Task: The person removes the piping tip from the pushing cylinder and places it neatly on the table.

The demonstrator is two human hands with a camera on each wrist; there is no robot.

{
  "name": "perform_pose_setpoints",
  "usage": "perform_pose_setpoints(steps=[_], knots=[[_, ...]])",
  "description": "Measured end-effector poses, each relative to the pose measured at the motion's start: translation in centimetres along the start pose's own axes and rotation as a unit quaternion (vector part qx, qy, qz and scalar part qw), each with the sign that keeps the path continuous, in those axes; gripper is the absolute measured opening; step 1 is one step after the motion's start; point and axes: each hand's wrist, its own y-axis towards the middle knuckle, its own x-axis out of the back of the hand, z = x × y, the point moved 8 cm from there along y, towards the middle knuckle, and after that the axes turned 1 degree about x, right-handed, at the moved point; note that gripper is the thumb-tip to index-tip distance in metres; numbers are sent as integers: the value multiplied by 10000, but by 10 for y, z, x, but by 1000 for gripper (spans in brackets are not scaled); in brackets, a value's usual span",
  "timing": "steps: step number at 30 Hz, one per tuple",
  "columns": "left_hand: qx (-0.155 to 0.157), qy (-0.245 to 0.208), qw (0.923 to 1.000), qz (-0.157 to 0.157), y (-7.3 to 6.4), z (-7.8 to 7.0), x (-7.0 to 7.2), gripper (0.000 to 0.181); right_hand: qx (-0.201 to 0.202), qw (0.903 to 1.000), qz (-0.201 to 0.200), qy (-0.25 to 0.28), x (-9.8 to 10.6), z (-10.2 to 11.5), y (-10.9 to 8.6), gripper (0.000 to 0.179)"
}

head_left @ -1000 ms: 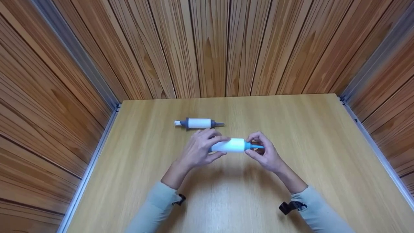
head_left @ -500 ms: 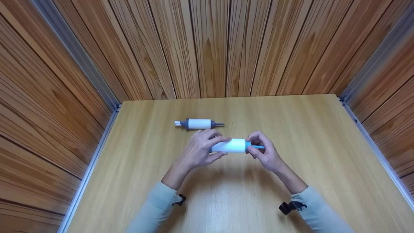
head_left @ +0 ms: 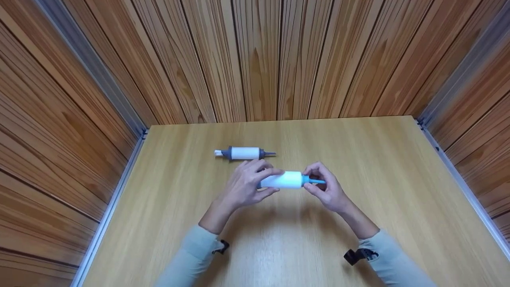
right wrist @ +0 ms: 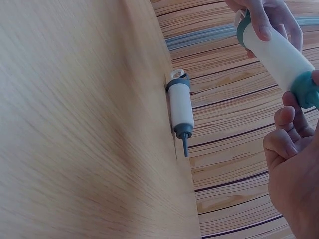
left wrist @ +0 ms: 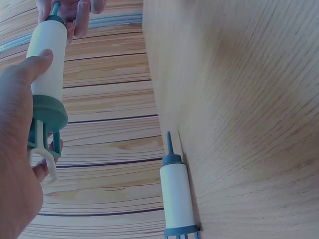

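A white cylindrical bottle point(head_left: 285, 179) with teal ends and a thin nozzle is held level above the table, nozzle to the right. My left hand point(head_left: 251, 183) grips the body, thumb along its near side. In the left wrist view, a teal collar point(left wrist: 50, 112) with open struts and a white hooked piece point(left wrist: 49, 162) shows at the rear end. With thumb and fingers, my right hand point(head_left: 326, 189) pinches the teal nozzle cap point(right wrist: 304, 88) at the front end.
A second white bottle point(head_left: 245, 153) with dark grey-blue ends and a thin nozzle lies on the wooden table point(head_left: 358, 151) just beyond my left hand. Wood-plank walls point(head_left: 263, 59) with metal corner rails point(head_left: 105, 71) surround the table at the back and sides.
My right thumb and fingers have shifted on the nozzle cap, the thumb rising over it and then coming back down. The left hand and the lying bottle have stayed put.
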Motion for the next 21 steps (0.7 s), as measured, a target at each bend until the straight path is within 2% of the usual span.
perform_pose_setpoints(steps=[8, 14, 21], knots=[[-165, 126, 9996, -193, 0, -3, 1, 43, -88, 9993, -66, 353, 0, -3, 1, 21], [-120, 109, 9998, -118, -1, -3, 1, 45, -184, 9996, -165, 106, 1, -3, 1, 21], [-28, 77, 10000, -11, -1, -2, 1, 46, 24, 9998, -132, 176, 0, 1, 2, 25]])
